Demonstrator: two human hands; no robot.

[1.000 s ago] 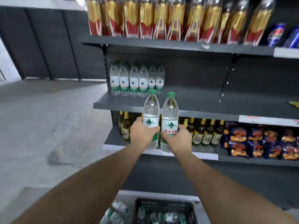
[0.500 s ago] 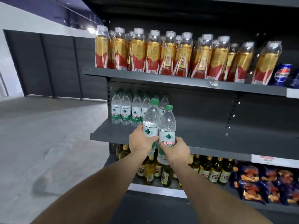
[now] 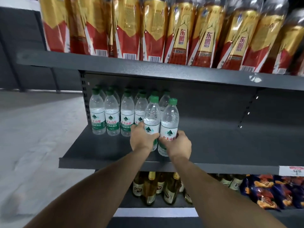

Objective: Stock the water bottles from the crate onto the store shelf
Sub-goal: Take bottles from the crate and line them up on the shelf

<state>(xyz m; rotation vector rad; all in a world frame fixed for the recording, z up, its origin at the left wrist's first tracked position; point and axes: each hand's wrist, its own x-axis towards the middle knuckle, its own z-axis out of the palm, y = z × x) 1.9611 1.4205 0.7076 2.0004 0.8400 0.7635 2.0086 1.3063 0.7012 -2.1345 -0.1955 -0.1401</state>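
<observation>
From your head camera, the bases of both bottles you carry are hidden behind your own hands, so whether they touch the shelf board cannot be told, and your fingertips are wrapped out of sight round the far sides. The crate is not in this view. The tall red-and-gold bottles [image 3: 177, 33] on the upper shelf are cut off at the top, and the back rows of the stocked water bottles [image 3: 113, 116] are half lost behind the front ones. Down below, the dark glass bottles [image 3: 166, 188] sit partly behind your forearms, with snack packets [image 3: 269, 191] off to the right, running out of frame. A price tag [image 3: 292, 170] on the shelf lip is too blurred to read. Now the middle shelf [image 3: 230, 145]: the stocked row stands at its left end, and the space to the right of your hands is bare board. Your left hand [image 3: 142, 140] is closed round the label of the left water bottle [image 3: 152, 119], which stands just in front of the right end of that row. Your right hand [image 3: 178, 145] is closed round the lower body of the right water bottle [image 3: 169, 122]. Both bottles are upright, side by side and touching, both arms stretched forward over the shelf edge.
</observation>
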